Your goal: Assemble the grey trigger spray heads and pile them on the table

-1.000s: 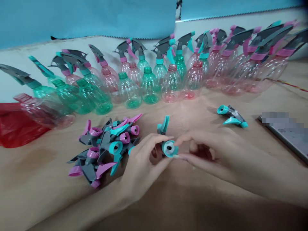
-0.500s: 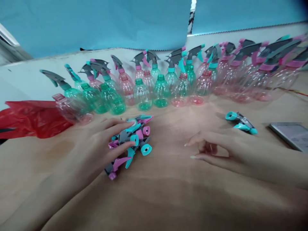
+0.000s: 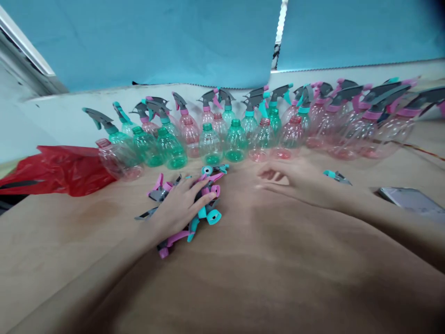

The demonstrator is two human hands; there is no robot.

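Far left: crumpled red plastic bag (image 3: 69,169) on the light-brown wooden worktop (image 3: 239,222). Next along, behind the hands: front row of ribbed, translucent green and pink plastic bottles (image 3: 235,144), necks open; behind and on to the right, similar translucent bottles fitted with grey trigger tops (image 3: 278,93), collars pink or turquoise.

Left hand (image 3: 179,204): palm down over a jumbled pile of grey plastic trigger spray heads with pink and turquoise parts (image 3: 177,236). Its fingers (image 3: 200,186) are extended and spread, index finger and thumb reaching across the pile's right side. One pink collar (image 3: 216,190) sits right at these fingertips; a turquoise collar (image 3: 213,217) lies just below the thumb, another just beyond the index finger. Cannot tell whether any head is pinched; undersides hidden.

Right hand (image 3: 295,183): near the worktop, well apart from the pile. Fingers (image 3: 267,172) loosely curled, gap to the thumb, grasping nothing.

Right of it: single grey-and-turquoise plastic spray head (image 3: 337,176), lying beyond the forearm. Far right: flat dark-edged phone (image 3: 412,199).
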